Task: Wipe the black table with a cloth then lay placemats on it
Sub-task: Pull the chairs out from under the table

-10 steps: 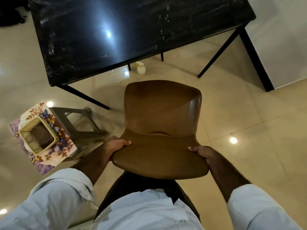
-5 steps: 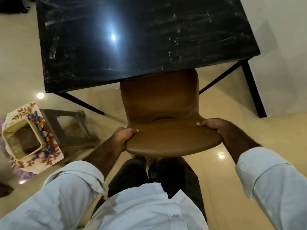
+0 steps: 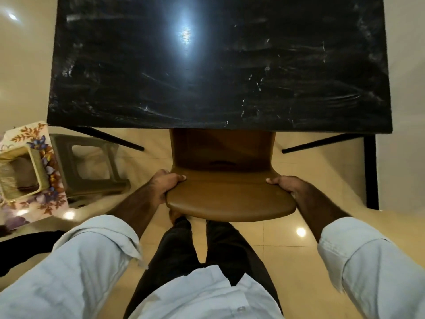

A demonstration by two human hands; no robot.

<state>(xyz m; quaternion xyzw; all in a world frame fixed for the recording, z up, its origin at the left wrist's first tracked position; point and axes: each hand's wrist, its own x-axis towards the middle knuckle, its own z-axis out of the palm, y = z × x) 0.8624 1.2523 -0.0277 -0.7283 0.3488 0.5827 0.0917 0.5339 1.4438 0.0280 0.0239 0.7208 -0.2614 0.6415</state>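
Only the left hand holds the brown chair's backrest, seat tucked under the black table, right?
No, the head view shows both: left hand and right hand each grip the backrest of the brown chair. Its seat is tucked under the black table.

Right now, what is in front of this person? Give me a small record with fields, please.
table: black, glossy, streaked with smears
chair: brown, seat partly under the table's near edge
left hand: grips the backrest's left side
right hand: grips the backrest's right side
left of chair: grey stool; basket on a floral mat
cloth: not in view
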